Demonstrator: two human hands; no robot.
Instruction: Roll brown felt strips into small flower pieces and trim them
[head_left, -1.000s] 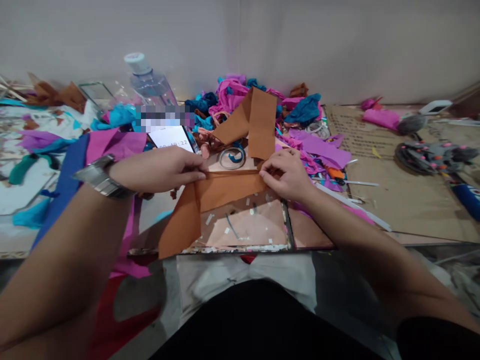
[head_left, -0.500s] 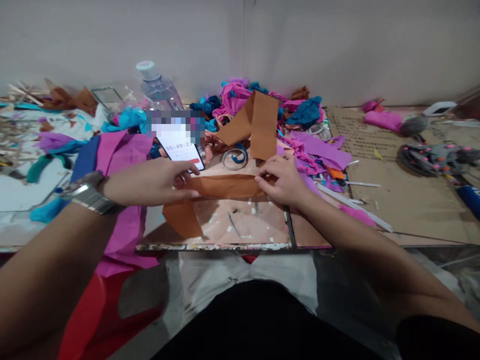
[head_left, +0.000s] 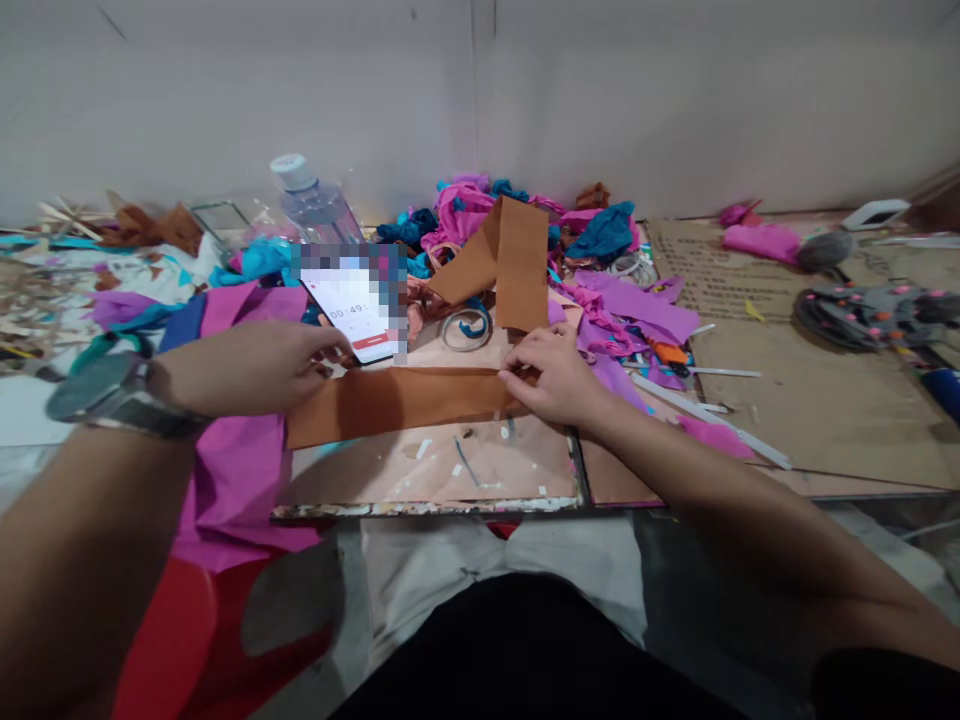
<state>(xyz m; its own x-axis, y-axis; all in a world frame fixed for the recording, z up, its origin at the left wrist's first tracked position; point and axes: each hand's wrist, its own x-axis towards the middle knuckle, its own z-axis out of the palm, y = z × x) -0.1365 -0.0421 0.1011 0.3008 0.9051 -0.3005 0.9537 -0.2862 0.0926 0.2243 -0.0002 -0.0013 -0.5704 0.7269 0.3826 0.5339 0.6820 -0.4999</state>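
A long brown crepe paper strip (head_left: pixel 405 400) lies stretched left to right across the board near the table's front. My right hand (head_left: pixel 555 372) pinches its right end between thumb and fingers. At the left end, my left hand (head_left: pixel 296 368) has its fingers bent together on the strip's upper edge; the fingertips are partly hidden. Just beyond those fingers is a phone (head_left: pixel 367 340) with a running timer. Another folded brown paper piece (head_left: pixel 523 260) stands behind the strip, and a roll of tape (head_left: pixel 466 328) lies beside it.
Crumpled pink and blue paper (head_left: pixel 465 215) is heaped at the back, near a clear bottle (head_left: pixel 319 205). Magenta paper (head_left: pixel 232 480) hangs over the front edge. Cardboard (head_left: pixel 750 400) covers the right side, bearing a grey object with pink dots (head_left: pixel 862 315). A red stool (head_left: pixel 172 640) stands below left.
My left hand has moved left, and the strip's left part, folded down before, now lies straight out. My right hand has stayed at the right end. The view has shifted slightly.
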